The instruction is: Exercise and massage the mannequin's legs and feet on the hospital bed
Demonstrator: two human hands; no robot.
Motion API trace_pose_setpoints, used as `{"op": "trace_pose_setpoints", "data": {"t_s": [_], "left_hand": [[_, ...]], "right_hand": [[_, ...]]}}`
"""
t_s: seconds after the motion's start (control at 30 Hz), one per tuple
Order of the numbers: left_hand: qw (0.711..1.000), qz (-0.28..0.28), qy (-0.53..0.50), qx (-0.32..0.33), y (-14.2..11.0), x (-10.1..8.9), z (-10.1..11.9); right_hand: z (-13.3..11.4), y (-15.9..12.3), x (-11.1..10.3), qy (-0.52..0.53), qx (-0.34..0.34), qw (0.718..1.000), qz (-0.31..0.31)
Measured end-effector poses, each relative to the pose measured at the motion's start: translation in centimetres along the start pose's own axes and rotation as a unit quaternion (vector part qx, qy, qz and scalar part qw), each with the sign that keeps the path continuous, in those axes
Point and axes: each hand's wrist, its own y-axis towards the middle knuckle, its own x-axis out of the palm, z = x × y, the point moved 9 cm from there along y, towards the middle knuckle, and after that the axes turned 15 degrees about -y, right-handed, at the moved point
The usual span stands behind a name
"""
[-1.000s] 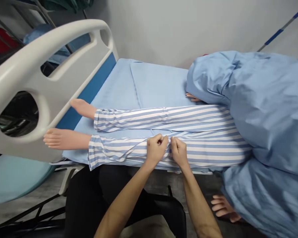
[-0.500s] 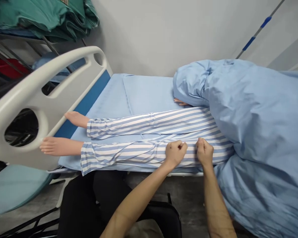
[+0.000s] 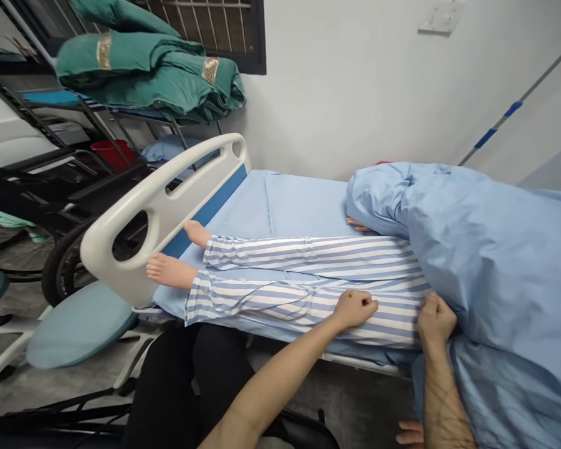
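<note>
Two legs that look like a manikin's, in blue-and-white striped trousers [image 3: 262, 296], lie on the bed with bare feet [image 3: 171, 271] toward the footboard. My left hand [image 3: 355, 308] is closed in a loose fist over the near thigh, with nothing visible in it. My right hand [image 3: 436, 319], also a fist, is over the upper near thigh beside the edge of a bunched light-blue quilt [image 3: 500, 249]. I see nothing in it. The quilt covers the upper body; fingertips [image 3: 359, 224] peek out at its far edge.
A white footboard [image 3: 168, 193] closes the bed's left end. Teal stools [image 3: 79, 324], a wheelchair [image 3: 70, 249] and a rack with green bedding [image 3: 154, 68] stand left. A pole [image 3: 509, 112] leans by the wall. Fingers of another hand [image 3: 409, 434] show at the bottom edge.
My right fist has moved right along the thigh to the quilt's edge, farther from my left fist. The view has shifted up and left. Another hand's fingers now show at the bottom.
</note>
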Motion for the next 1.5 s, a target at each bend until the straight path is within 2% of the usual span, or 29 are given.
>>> {"op": "trace_pose_setpoints", "data": {"t_s": [0.07,0.1,0.2,0.27,0.33,0.4,0.43,0.5,0.57,0.63,0.67,0.73,0.8,0.9,0.97,1.03,1.13,1.2,1.3,1.4,1.43,1.5], "left_hand": [[0.999,0.004,-0.037,0.006,-0.7,-2.9,-0.9],[0.999,0.025,-0.037,-0.004,-1.2,-5.2,-1.7],[0.994,0.098,-0.026,-0.046,-3.4,-13.8,-4.3],[0.984,0.169,-0.005,-0.062,-5.0,-20.7,-5.2],[0.970,0.232,0.008,-0.073,-6.1,-27.2,-5.6],[0.949,0.309,0.012,-0.067,-6.6,-33.0,-5.6],[0.938,0.341,0.008,-0.058,-6.6,-35.3,-5.7],[0.919,0.391,0.005,-0.039,-6.1,-38.9,-6.4],[0.905,0.422,0.033,-0.041,-5.3,-41.0,-7.9],[0.903,0.411,0.100,-0.072,-4.4,-41.9,-10.1],[0.906,0.391,0.137,-0.093,-3.9,-41.9,-11.3],[0.909,0.349,0.190,-0.130,-3.2,-41.8,-13.2],[0.894,0.371,0.202,-0.147,-3.1,-42.3,-13.8],[0.876,0.442,0.152,-0.115,-2.6,-42.4,-12.7],[0.898,0.417,0.103,-0.092,-0.9,-40.8,-12.2],[0.920,0.371,0.078,-0.104,0.9,-38.6,-12.3],[0.925,0.353,0.079,-0.116,2.4,-35.8,-12.0],[0.932,0.341,0.090,-0.089,3.5,-34.0,-11.2],[0.942,0.286,0.154,-0.087,5.1,-31.1,-10.7],[0.922,0.274,0.243,-0.129,5.4,-29.9,-11.4],[0.915,0.274,0.263,-0.137,5.4,-29.7,-11.6],[0.910,0.266,0.284,-0.142,5.2,-29.7,-11.9]], "right_hand": [[-0.3,0.0,0.2,-0.038,-0.012,0.999,-0.016],[-0.4,0.2,0.4,-0.066,-0.011,0.997,-0.029],[-0.8,0.7,1.6,-0.163,0.002,0.982,-0.094],[-3.0,0.7,3.4,-0.184,-0.018,0.971,-0.153],[-8.1,-0.4,6.1,-0.130,-0.085,0.965,-0.209],[-16.1,-3.2,9.1,-0.006,-0.183,0.949,-0.257],[-20.7,-5.1,10.6,0.063,-0.234,0.928,-0.284],[-29.2,-9.2,13.6,0.105,-0.295,0.895,-0.317],[-36.7,-13.0,16.5,0.125,-0.342,0.870,-0.333],[-43.1,-16.4,18.5,0.167,-0.412,0.832,-0.331],[-45.4,-17.4,19.2,0.186,-0.434,0.823,-0.315],[-48.1,-18.2,21.3,0.211,-0.433,0.823,-0.300],[-48.3,-17.4,24.2,0.230,-0.368,0.843,-0.318],[-46.1,-14.9,28.2,0.270,-0.225,0.855,-0.382],[-44.6,-13.0,28.9,0.300,-0.190,0.843,-0.403],[-42.9,-10.6,28.1,0.308,-0.203,0.845,-0.387],[-39.0,-7.5,26.6,0.241,-0.214,0.891,-0.321],[-36.8,-6.7,26.0,0.186,-0.220,0.912,-0.291],[-35.9,-6.2,25.5,0.145,-0.258,0.912,-0.283],[-35.0,-4.1,23.8,0.100,-0.309,0.904,-0.277],[-34.0,-2.7,23.0,0.083,-0.316,0.905,-0.272],[-30.3,0.9,21.2,0.072,-0.293,0.921,-0.248]]}}
